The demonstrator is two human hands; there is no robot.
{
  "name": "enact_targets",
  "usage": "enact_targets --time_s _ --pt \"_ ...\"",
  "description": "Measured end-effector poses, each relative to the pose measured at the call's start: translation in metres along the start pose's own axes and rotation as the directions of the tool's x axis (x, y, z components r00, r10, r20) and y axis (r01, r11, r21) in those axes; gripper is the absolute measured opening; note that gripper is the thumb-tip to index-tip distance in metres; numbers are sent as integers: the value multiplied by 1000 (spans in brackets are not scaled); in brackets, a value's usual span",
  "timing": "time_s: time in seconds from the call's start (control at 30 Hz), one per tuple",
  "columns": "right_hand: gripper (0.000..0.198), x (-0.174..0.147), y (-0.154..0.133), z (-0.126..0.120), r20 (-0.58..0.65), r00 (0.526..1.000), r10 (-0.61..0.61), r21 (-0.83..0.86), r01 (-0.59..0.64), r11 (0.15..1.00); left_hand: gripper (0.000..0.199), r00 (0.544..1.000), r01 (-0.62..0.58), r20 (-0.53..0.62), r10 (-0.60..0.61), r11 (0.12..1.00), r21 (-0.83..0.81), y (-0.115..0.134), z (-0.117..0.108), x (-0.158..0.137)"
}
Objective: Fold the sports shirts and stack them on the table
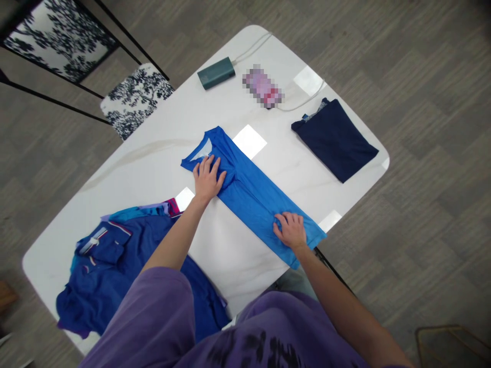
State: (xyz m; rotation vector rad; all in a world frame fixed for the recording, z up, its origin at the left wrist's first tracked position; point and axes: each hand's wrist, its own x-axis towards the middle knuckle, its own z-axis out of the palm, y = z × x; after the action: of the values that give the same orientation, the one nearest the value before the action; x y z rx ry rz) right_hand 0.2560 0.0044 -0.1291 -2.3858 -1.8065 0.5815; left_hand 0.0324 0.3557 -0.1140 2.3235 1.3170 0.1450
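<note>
A bright blue shirt (253,197), folded into a long narrow strip, lies across the middle of the white table. Its neckline points to the upper left, and its lighter hem reaches the table's near edge. My left hand (207,178) rests with fingers spread on the cloth just below the collar. Near the hem end, my right hand (291,229) presses on the shirt, its fingers apart and slightly bent. Neither hand grips the cloth visibly.
Left of me lies a pile of unfolded shirts (149,240), a dark blue polo on top. A folded navy garment (337,140) is at the right. A green power bank (217,73) and a cabled, blurred phone (263,88) lie at the back. A patterned chair (136,99) stands beyond the table (153,168).
</note>
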Motion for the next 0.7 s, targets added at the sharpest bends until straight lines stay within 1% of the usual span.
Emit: enact_targets --time_s 0.1,0.2,0.27,0.33,0.37,0.43,0.5,0.53,0.57,0.6,0.63,0.7 --pt "40 -2 -1 0 -8 1000 -5 -8 5 1000 77 997 72 36 -71 997 -12 -6 0 -11" --pt "41 -3 -1 0 -18 1000 -5 -12 5 1000 80 997 76 32 -75 995 -62 -2 -8 -13" --pt "42 -4 -3 -2 -25 1000 -8 -7 8 1000 83 996 91 -6 -92 992 -82 11 -15 -23" --pt "42 -5 -5 -7 -37 999 -14 11 15 1000 85 990 130 -40 -133 988 -80 35 -21 -50" --pt "42 -6 -6 -11 -44 999 -15 26 16 1000 85 986 157 -45 -161 984 -81 52 -21 -70" --pt "41 -8 -8 -22 -45 999 -11 66 14 998 84 972 231 -9 -234 967 -108 91 -16 -126" --pt "41 -11 -11 -39 -11 1000 -6 110 7 994 78 941 336 89 -325 927 -166 135 -4 -195" --pt "42 -13 -12 -49 18 1000 -5 127 3 992 75 913 403 149 -379 895 -191 158 3 -231" --pt "42 -15 -13 -59 54 999 -8 140 0 990 71 876 476 204 -437 852 -219 181 11 -266" --pt "43 -17 -14 -70 93 996 -14 148 0 989 68 828 555 262 -495 789 -264 205 19 -298" --pt "44 -19 -15 -80 131 991 -20 153 0 988 63 770 635 328 -547 706 -314 228 27 -326" --pt "47 -21 -18 -98 191 981 -32 159 1 987 50 672 741 431 -602 552 -383 270 39 -367"
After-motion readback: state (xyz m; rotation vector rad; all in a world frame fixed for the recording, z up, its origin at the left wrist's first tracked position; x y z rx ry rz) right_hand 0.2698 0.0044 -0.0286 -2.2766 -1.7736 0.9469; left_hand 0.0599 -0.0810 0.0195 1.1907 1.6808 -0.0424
